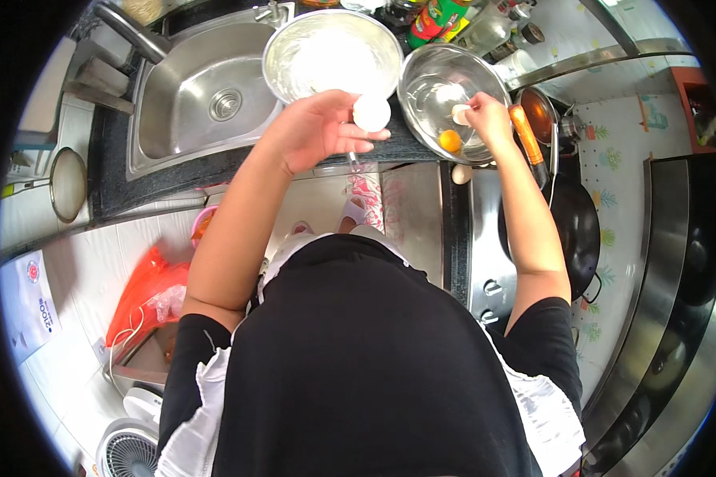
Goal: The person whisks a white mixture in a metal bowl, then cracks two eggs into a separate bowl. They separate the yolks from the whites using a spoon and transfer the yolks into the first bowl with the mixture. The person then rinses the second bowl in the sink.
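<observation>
My left hand (316, 128) holds a round white object (372, 113), perhaps an eggshell, at its fingertips; glare hides its detail. It is over the near edge of a metal bowl (274, 74) whose inside is washed out by bright light. Over the right side of a second stainless steel bowl (414, 122), my right hand (488, 119) pinches a small piece of eggshell (461, 114). An orange egg yolk (450, 141) lies in that bowl, in what looks like clear liquid. Just below the bowl, a whole egg (462, 174) rests by the counter edge.
A steel sink (200, 128) with a faucet (134, 33) lies left. Bottles (438, 21) stand behind the bowls. At right are a wooden-handled utensil (526, 136), a black wok (576, 229) and a gas stove (489, 250). A red plastic bag (146, 292) is at lower left.
</observation>
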`<state>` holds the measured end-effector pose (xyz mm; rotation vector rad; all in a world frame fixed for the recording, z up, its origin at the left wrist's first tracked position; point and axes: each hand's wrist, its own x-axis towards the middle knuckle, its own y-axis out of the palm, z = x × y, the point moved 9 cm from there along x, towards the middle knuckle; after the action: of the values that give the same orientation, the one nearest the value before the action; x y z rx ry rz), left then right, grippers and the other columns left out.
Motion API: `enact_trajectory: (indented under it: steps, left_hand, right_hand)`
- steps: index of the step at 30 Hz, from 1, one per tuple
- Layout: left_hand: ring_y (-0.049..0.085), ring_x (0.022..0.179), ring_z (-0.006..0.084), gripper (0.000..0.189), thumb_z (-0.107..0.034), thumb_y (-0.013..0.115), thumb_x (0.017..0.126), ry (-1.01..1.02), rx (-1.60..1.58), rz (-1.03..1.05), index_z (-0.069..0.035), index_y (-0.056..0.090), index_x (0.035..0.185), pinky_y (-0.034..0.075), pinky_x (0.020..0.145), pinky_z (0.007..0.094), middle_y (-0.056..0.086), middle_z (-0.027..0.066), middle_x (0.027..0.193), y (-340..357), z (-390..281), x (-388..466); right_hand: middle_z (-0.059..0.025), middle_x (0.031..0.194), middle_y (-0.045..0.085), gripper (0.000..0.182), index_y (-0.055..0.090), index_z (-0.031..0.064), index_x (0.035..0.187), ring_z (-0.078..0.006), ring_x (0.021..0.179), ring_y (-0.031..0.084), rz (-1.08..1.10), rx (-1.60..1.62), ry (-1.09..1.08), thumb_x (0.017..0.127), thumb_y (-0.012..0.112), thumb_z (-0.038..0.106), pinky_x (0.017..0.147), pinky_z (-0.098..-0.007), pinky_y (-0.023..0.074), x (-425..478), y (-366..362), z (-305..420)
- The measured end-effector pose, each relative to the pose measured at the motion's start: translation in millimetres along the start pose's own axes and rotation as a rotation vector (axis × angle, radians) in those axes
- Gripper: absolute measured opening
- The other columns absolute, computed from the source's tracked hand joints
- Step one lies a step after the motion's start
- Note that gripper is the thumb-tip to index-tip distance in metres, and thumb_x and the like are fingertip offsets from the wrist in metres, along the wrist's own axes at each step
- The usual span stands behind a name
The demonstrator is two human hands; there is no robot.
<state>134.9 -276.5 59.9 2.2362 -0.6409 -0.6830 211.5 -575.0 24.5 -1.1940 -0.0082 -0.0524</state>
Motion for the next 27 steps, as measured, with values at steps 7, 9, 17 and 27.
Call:
enact_trajectory:
  steps: [7,9,17,27]
  left_hand:
    - [0.067,0.08,0.0212,0.033,-0.031,0.049,0.09,-0.465,0.045,0.025,-0.002,0.06,0.103,0.052,0.058,0.0281,0.066,0.0114,0.096,26,114,38]
    - [0.065,0.073,0.0171,0.024,-0.032,0.052,0.089,-0.516,0.133,-0.067,-0.01,0.061,0.089,0.047,0.054,0.0264,0.066,0.0073,0.09,18,132,47]
    - [0.06,0.066,0.0128,0.032,-0.045,0.061,0.083,-0.589,0.333,-0.172,-0.013,0.059,0.085,0.043,0.053,0.0257,0.063,0.0026,0.08,6,189,79]
    - [0.059,0.07,0.0135,0.043,-0.052,0.06,0.08,-0.534,0.338,-0.199,-0.01,0.06,0.092,0.044,0.058,0.0272,0.062,0.0024,0.082,4,202,108]
  right_hand:
    - [-0.017,0.089,0.064,0.017,0.064,0.0073,0.086,-0.0352,0.086,0.062,0.001,-0.241,-0.097,0.074,0.061,0.02,0.075,-0.0442,0.0495,4,13,2]
    - [-0.0187,0.089,0.065,0.018,0.063,0.0074,0.088,-0.0363,0.086,0.063,0.099,-0.24,-0.058,0.076,0.059,0.02,0.075,-0.0452,0.0496,11,25,-5]
    - [-0.0217,0.087,0.066,0.025,0.059,0.0018,0.091,-0.036,0.085,0.064,0.249,-0.386,-0.081,0.08,0.057,0.024,0.076,-0.0446,0.0504,29,44,-13]
    - [-0.0209,0.087,0.066,0.027,0.056,0.0024,0.091,-0.0361,0.081,0.065,0.34,-0.547,-0.263,0.083,0.052,0.028,0.071,-0.0441,0.0522,23,70,-24]
